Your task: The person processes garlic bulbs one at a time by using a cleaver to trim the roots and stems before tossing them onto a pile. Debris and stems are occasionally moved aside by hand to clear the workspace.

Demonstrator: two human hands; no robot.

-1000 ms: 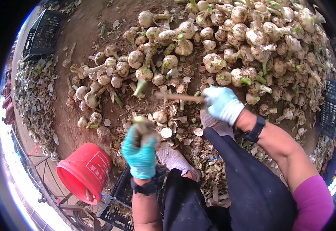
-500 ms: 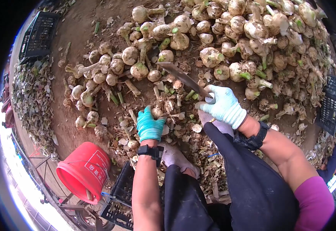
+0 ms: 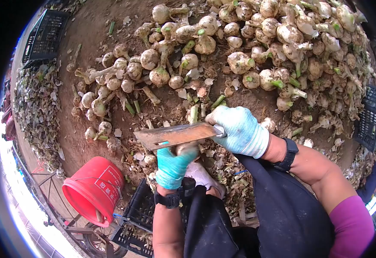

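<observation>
Right hand [image 3: 239, 129], pale-blue glove, grips the handle of a broad rusty cleaver [image 3: 177, 134], blade flat and pointing left. Left hand [image 3: 173, 165], teal glove, closes around a garlic bulb [image 3: 183, 148] just under the blade; contact between them unclear. Garlic heap [image 3: 282, 47] spreads beyond, over dirt. Red bucket [image 3: 94, 190] sits lower left, white characters on its side, too small to read. Black crate [image 3: 46, 36] upper left.
</observation>
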